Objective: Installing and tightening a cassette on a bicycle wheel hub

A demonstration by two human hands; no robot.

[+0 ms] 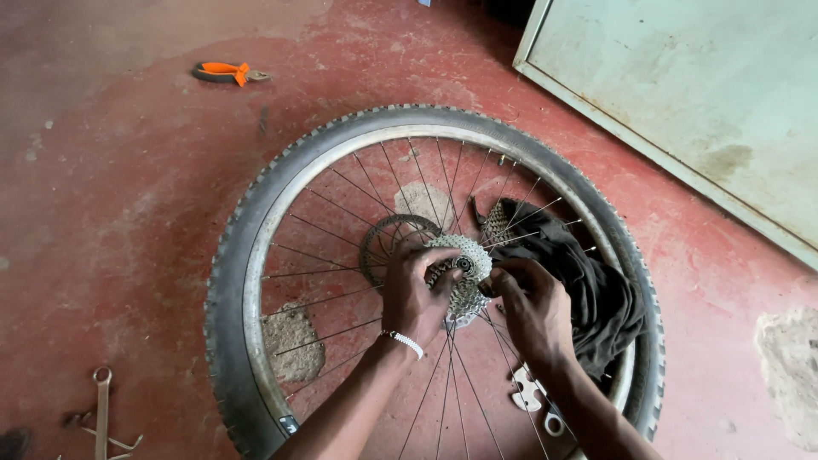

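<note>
Flat on the red floor [128, 213]: a bicycle wheel [247, 255] with knobby tyre, pale rim and thin spokes. Inside its hoop, at right, a dark rag [596, 298]; nearer, a flat metal spanner [528, 393]. At the hub, a grimy silver cassette [467, 255] of stepped toothed sprockets, a separate sprocket ring [379, 238] just left. Left hand [413, 294] curled, fingers closed on the cassette's left edge; right hand [532, 307] pinched at its right side. Far left, orange-handled pliers [223, 72].
</note>
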